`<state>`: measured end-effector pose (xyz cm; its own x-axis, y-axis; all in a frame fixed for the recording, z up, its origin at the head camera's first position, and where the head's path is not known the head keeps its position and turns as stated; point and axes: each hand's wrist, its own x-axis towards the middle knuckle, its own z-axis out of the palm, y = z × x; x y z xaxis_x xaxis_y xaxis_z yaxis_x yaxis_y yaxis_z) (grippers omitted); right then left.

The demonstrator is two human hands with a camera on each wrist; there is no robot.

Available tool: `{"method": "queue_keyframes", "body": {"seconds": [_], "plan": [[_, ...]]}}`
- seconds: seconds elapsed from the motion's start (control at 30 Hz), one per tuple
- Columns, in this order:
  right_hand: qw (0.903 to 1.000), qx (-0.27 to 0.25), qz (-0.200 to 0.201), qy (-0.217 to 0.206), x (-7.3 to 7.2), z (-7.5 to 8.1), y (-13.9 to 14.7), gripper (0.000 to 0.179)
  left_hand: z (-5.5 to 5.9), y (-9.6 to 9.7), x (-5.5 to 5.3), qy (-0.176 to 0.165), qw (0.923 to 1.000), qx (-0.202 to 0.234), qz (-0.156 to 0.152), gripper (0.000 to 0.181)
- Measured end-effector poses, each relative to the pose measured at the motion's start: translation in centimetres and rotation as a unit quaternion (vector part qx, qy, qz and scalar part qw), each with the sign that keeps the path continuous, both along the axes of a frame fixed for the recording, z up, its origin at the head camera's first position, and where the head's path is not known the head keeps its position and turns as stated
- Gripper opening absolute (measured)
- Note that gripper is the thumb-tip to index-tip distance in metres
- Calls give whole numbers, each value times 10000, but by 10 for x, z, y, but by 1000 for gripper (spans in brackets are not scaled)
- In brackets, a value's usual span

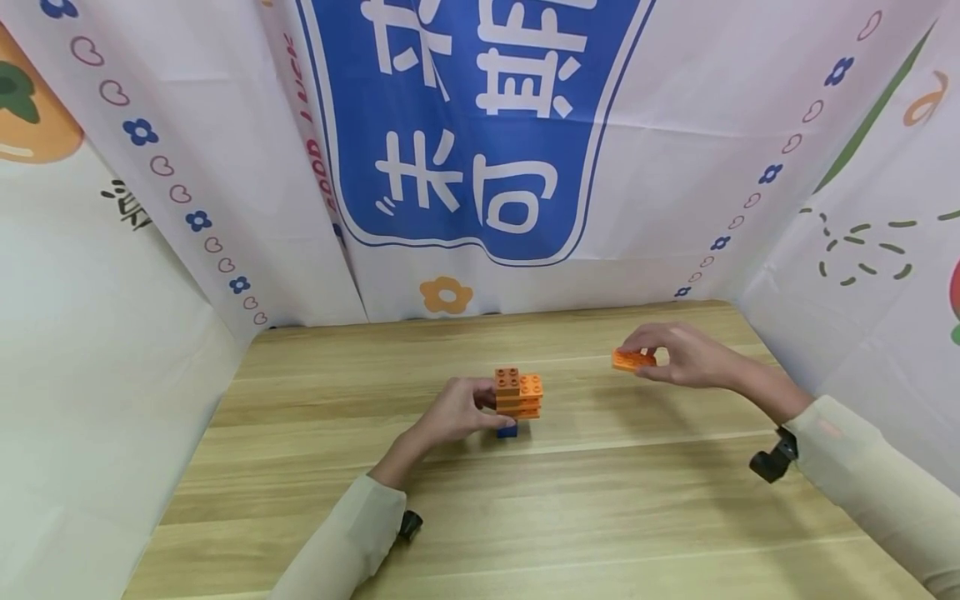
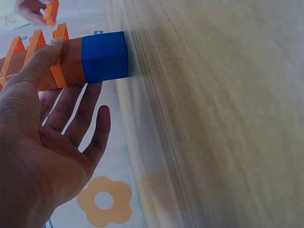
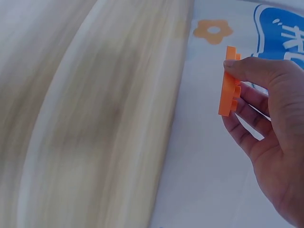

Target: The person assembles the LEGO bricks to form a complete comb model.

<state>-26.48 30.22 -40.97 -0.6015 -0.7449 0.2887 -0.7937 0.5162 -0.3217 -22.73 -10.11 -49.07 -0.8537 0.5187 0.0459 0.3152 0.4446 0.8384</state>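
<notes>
Near the middle of the table stands a tower of toy building bricks (image 1: 507, 402), with a blue brick (image 2: 105, 57) at its base. Above that, brown bricks (image 2: 72, 61) alternate with thin orange plates that jut out to the right. My left hand (image 1: 456, 410) grips the tower from its left side, thumb across the front and fingers behind. Off to the right and raised above the table, my right hand (image 1: 681, 357) pinches a loose thin orange plate brick (image 3: 227, 85) between thumb and fingertips. Its studs face the palm in the right wrist view.
The wood-grain table (image 1: 315, 483) reaches back to a white printed curtain (image 1: 637, 275) with a blue sign on it. More white cloth hangs at the left and right. A small black device (image 1: 774, 457) is strapped at the right wrist.
</notes>
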Motion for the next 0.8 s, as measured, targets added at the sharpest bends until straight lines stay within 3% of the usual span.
{"method": "queue_keyframes", "body": {"seconds": [0.3, 0.8], "plan": [[9997, 75, 242, 70, 4, 17, -19, 35, 0, 0, 0, 9, 10000, -8, 13, 31], [9974, -179, 650, 273, 4, 25, -42, 38, -1, 1, -1, 68, 10000, -48, 13, 31]]}}
